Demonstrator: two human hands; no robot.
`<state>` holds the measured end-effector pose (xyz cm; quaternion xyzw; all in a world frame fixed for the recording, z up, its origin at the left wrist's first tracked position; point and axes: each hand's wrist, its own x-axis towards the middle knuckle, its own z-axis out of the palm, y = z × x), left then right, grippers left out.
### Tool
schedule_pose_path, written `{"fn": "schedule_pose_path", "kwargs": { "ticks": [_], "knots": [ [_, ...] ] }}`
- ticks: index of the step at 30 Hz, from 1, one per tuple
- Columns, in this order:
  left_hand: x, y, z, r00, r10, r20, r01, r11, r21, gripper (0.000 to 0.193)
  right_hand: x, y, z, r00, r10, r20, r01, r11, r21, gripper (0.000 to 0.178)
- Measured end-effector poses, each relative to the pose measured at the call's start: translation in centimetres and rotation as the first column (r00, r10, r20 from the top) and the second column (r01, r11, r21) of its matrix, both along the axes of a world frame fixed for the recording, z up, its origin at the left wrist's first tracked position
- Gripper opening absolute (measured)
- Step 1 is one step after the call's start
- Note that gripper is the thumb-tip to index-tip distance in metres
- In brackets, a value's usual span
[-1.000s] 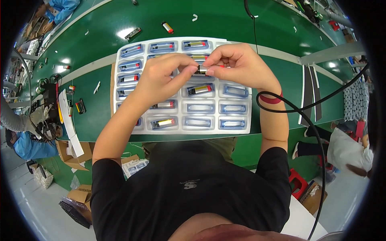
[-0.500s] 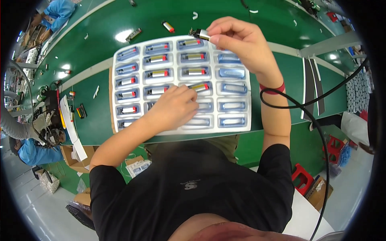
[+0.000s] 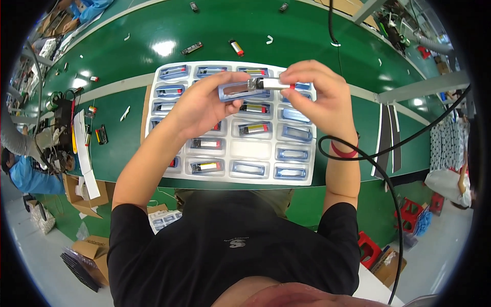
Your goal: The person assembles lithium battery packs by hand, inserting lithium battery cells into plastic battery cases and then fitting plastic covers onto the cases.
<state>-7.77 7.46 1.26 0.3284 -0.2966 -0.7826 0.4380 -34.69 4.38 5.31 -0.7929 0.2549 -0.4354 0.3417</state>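
My left hand [image 3: 202,106] grips a blue translucent plastic shell [image 3: 229,93] above the white compartment tray [image 3: 250,150]. Between the thumb and fingers of my right hand [image 3: 323,100] is a small battery assembly [image 3: 271,83], silver with a dark end and a red end. Its dark end is right at the shell; whether it sits inside, I cannot tell. Below, several tray compartments hold blue shells with similar assemblies in them, while the right column has shells such as the bare one [image 3: 291,153]. One compartment near the front holds no shell. My left forearm covers part of the tray.
Loose battery assemblies lie on the green table [image 3: 215,30] beyond the tray, one with a red end [image 3: 236,48]. A black cable [image 3: 376,156] loops by my right wrist. Dark strips [image 3: 389,138] lie at right; tools and a white strip [image 3: 87,158] at left.
My left hand has lifted a shell out of a front compartment and raised it to the right hand. The right hand has brought the battery assembly to it. The view has shifted.
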Motion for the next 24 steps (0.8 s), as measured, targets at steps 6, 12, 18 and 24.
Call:
{"fn": "schedule_pose_path", "kwargs": {
  "ticks": [6, 12, 18, 24],
  "knots": [
    [-1.2, 1.0, 0.5, 0.993, -0.014, -0.114, 0.007, 0.998, -0.064, 0.052, 1.5, 0.5, 0.1, 0.983, -0.057, -0.177, -0.002, 0.949, -0.317, 0.023],
    [-1.6, 0.9, 0.0, 0.991, -0.065, -0.115, 0.048, 0.989, -0.141, 0.056, 2.0, 0.4, -0.6, 0.976, -0.093, -0.198, 0.004, 0.913, -0.407, 0.023],
    [-1.8, 0.8, 0.0, 0.989, -0.075, -0.128, 0.053, 0.985, -0.163, 0.052, 2.0, 0.4, -0.5, 0.967, -0.074, -0.244, -0.047, 0.888, -0.457, 0.027],
    [-2.2, 0.9, -0.5, 0.988, -0.007, 0.152, 0.045, 0.967, -0.249, 0.038, 2.5, 0.7, -0.3, 0.907, -0.224, -0.356, -0.010, 0.835, -0.551, 0.026]
  ]
}}
